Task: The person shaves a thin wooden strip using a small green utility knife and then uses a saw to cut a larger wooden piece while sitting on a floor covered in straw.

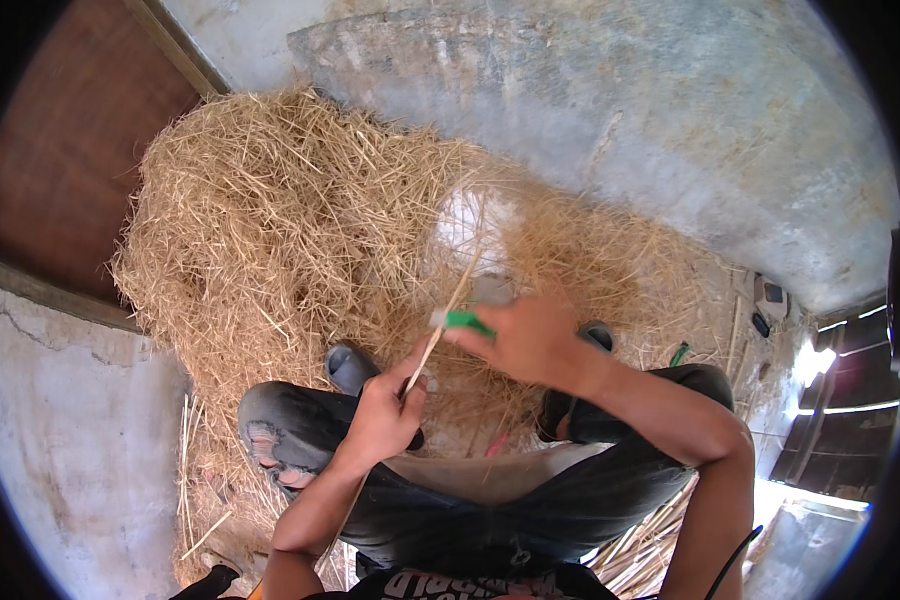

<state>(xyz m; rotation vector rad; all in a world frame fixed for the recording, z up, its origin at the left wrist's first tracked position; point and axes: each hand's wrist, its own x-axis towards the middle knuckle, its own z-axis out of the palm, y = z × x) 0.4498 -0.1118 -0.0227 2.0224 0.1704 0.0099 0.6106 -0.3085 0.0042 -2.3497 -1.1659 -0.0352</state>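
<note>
My left hand is closed round a thin pale stalk, which slants up and away over the straw. The stalk's lower end trails down along my left forearm. My right hand, slightly blurred, grips a small green-handled tool. Its short greyish end touches or lies very close to the stalk, just above my left fingers. Whether that end is a blade I cannot make out. Both hands are in front of my bent knees, above the straw-strewn floor.
A large straw heap fills the left and far side against a grey wall. Cut stalks lie under my right leg. Small dark devices rest by the wall at right. A green item lies near my right knee.
</note>
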